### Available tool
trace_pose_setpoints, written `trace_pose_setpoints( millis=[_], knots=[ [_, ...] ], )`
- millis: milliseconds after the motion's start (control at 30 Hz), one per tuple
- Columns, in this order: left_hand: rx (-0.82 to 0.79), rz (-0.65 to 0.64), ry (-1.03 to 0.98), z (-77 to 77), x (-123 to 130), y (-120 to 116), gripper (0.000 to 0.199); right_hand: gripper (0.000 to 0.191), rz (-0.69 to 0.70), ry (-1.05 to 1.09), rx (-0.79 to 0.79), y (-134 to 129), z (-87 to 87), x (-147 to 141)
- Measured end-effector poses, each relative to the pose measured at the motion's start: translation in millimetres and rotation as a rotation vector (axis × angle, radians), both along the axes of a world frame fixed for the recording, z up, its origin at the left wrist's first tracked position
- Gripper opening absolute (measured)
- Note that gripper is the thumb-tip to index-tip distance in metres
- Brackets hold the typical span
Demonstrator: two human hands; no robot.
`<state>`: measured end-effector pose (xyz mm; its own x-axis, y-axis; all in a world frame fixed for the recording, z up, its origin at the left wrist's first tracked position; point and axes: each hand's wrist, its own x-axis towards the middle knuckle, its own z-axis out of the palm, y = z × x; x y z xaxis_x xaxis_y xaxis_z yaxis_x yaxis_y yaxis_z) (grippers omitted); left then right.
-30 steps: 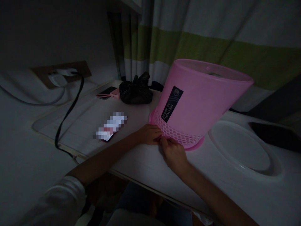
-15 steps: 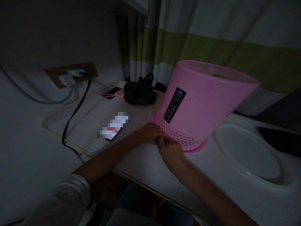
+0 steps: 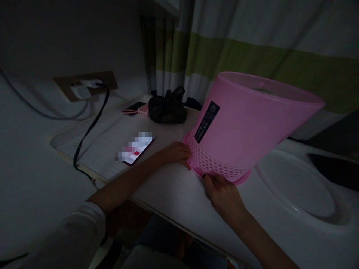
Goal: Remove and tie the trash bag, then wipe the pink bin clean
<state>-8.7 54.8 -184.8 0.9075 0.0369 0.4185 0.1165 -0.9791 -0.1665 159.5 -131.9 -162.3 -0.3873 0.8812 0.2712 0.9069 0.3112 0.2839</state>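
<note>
A pink garbage bin (image 3: 246,127) with a dark label and a band of holes low on its wall stands on the white table (image 3: 168,194), leaning to the right in view. My left hand (image 3: 176,152) grips the left front of its base rim, thumb below the fingers. Farther right along the same rim, my right hand (image 3: 226,194) has its fingers curled on the front edge. A gap separates the two hands. The bin's inside is mostly hidden by its near wall.
A lit phone (image 3: 137,149) lies left of the bin. Behind it are a knotted black plastic bag (image 3: 167,108), a pink power bank (image 3: 143,110) and a dark flat device. A black cable (image 3: 91,130) hangs over the table's left edge. An oval white lid-like piece (image 3: 297,183) lies right.
My hands were together at the base and are now apart, the right one having slid right along the rim. The bin's top appears slightly farther right.
</note>
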Motion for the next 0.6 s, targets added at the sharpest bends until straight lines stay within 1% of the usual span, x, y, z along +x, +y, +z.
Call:
trace_pose_setpoints(
  millis=[100, 200, 300, 367, 433, 500, 600],
  knots=[
    [0.002, 0.019, 0.009, 0.3, -2.2, 8.0, 0.050, 0.021, 0.019, 0.015, 0.054, -7.0, -2.9, 14.7],
    [0.009, 0.045, -0.015, -0.7, -7.1, 16.4, 0.042, 0.025, 0.044, 0.047, 0.096, -11.0, -2.3, 24.3],
    [0.020, 0.073, -0.051, -1.1, -12.7, 21.6, 0.032, 0.027, 0.057, 0.071, 0.097, -11.6, -3.4, 24.4],
    [0.031, 0.077, -0.075, 0.6, -14.8, 20.7, 0.033, 0.027, 0.035, 0.076, 0.075, -10.6, -5.6, 19.5],
    [0.040, 0.062, -0.109, 4.0, -13.8, 13.9, 0.039, 0.026, -0.002, 0.073, 0.052, -8.6, -7.3, 12.1],
    [0.049, 0.030, -0.135, 7.5, -8.9, 0.7, 0.041, 0.023, -0.034, 0.054, 0.022, -5.5, -7.2, 3.4],
    [0.082, -0.075, -0.057, 9.3, 4.3, -25.2, 0.034, 0.018, -0.068, 0.026, -0.019, 2.3, -3.9, -10.1]
  ],
)
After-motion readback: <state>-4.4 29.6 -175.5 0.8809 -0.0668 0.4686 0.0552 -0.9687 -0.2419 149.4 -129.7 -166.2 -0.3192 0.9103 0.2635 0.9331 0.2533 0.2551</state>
